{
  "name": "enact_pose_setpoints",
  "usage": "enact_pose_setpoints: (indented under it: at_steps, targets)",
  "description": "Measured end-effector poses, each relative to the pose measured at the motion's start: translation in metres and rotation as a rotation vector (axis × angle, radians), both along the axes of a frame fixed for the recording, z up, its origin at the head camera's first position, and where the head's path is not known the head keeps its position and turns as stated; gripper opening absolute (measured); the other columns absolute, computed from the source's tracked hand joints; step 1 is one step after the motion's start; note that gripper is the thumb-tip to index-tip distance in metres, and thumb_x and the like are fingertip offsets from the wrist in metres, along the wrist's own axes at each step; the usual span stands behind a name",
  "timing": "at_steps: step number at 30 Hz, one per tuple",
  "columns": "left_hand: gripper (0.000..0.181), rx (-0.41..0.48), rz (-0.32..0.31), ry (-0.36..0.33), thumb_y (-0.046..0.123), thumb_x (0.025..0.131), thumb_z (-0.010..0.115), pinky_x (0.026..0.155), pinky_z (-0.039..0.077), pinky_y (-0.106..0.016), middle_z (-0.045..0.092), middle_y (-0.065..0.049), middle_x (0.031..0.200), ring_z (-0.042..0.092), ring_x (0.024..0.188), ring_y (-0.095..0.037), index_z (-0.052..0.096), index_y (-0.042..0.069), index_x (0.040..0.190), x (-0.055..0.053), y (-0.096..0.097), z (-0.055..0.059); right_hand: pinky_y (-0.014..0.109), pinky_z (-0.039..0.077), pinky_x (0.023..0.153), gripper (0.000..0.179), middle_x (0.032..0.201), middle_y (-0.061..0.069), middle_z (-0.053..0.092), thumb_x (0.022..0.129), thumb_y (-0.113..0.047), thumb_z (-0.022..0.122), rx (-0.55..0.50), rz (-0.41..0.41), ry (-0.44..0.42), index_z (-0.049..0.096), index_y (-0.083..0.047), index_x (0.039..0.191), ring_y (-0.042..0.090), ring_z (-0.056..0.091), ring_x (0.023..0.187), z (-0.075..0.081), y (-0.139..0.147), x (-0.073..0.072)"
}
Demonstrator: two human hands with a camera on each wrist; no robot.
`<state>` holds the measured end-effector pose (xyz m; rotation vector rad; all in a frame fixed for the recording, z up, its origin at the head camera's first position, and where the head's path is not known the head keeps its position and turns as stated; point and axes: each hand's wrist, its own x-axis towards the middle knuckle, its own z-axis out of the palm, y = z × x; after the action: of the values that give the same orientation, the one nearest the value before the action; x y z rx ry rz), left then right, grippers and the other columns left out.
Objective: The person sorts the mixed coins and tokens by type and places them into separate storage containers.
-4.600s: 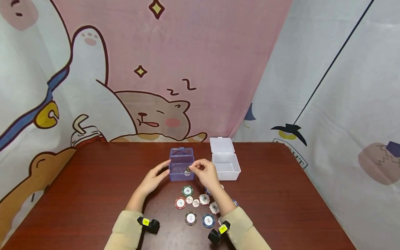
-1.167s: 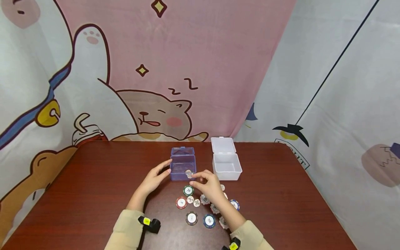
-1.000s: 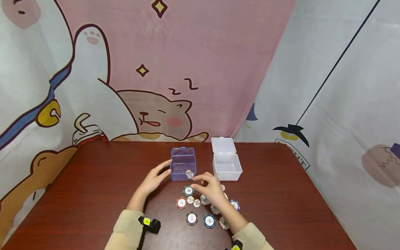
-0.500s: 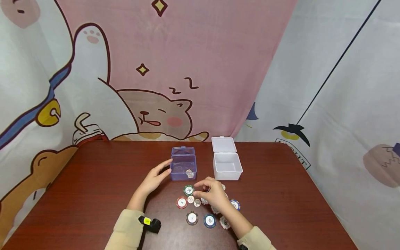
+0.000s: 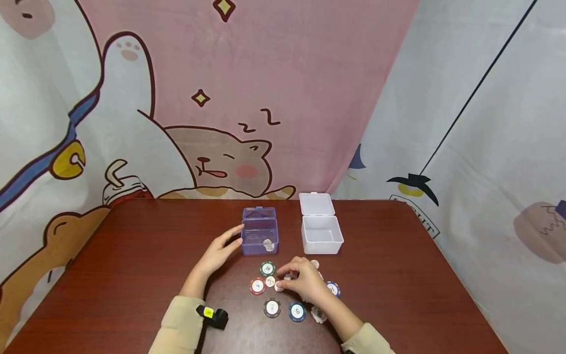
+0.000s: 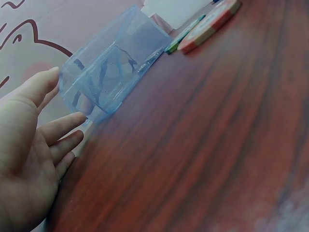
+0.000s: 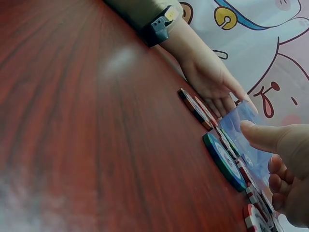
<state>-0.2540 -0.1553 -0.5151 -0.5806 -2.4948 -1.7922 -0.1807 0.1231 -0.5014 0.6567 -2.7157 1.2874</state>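
Note:
My left hand (image 5: 216,253) rests its fingertips on the left side of an uncovered clear blue plastic box (image 5: 252,249). In the left wrist view, the thumb and fingers lie loosely at the end of the box (image 6: 116,72). Small silver coin-like discs (image 5: 268,245) show inside it near the front right corner. Over the table my right hand (image 5: 306,281) hovers with thumb and index finger apart, close to a small silver disc (image 5: 278,286). Another silver disc (image 5: 270,281) lies just left of it. The right hand hides part of the chips beneath.
Poker chips lie spread about: green (image 5: 267,268), red (image 5: 257,286), black (image 5: 271,308), dark blue (image 5: 297,311), white (image 5: 318,314) and blue (image 5: 333,289). An uncovered white plastic box (image 5: 323,248) stands right of the blue one, near the table's back edge.
Earlier my right hand held a small disc over the blue box; it let go there, then moved back and down toward the silver discs on the table. The left hand stayed put.

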Motion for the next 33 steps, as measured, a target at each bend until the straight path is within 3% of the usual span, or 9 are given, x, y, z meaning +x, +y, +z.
enact_pose_setpoints:
  at_steps: [7,16,27,33]
  targets:
    - [0.046,0.000,-0.005,0.000,0.016,0.097,0.057,0.106,0.026,-0.054,0.050,-0.017,0.138,0.039,0.131,-0.032,0.048,0.007,0.141,0.000,-0.001,-0.001,0.024,0.036,0.062,0.025,0.070,-0.007,0.053,0.066,-0.027,0.087,0.041,0.014,0.016,0.077,-0.020,0.088,0.010,0.043,0.070,-0.003,0.002,0.004]
    - [0.047,0.017,-0.011,-0.001,0.021,0.097,0.058,0.106,0.025,-0.053,0.051,-0.016,0.137,0.038,0.131,-0.031,0.048,0.007,0.140,0.001,0.001,-0.001,0.024,0.039,0.066,0.025,0.074,-0.011,0.054,0.065,-0.024,0.087,0.071,0.065,0.110,0.077,-0.017,0.087,0.006,0.045,0.075,-0.010,0.003,0.005]
    - [0.044,0.021,-0.007,-0.009,0.015,0.097,0.057,0.107,0.025,-0.052,0.050,-0.015,0.138,0.038,0.132,-0.030,0.049,0.009,0.140,0.000,0.001,-0.001,0.023,0.036,0.066,0.022,0.070,-0.013,0.050,0.066,-0.028,0.086,0.145,0.054,0.114,0.076,-0.019,0.084,0.005,0.041,0.073,-0.009,0.001,0.005]
    - [0.045,0.013,-0.007,-0.006,0.020,0.097,0.057,0.106,0.025,-0.054,0.050,-0.016,0.138,0.038,0.132,-0.031,0.049,0.010,0.140,0.001,0.000,-0.001,0.026,0.037,0.069,0.023,0.072,-0.015,0.052,0.068,-0.031,0.085,0.168,0.058,0.122,0.074,-0.020,0.084,0.005,0.043,0.076,-0.009,0.002,0.005]
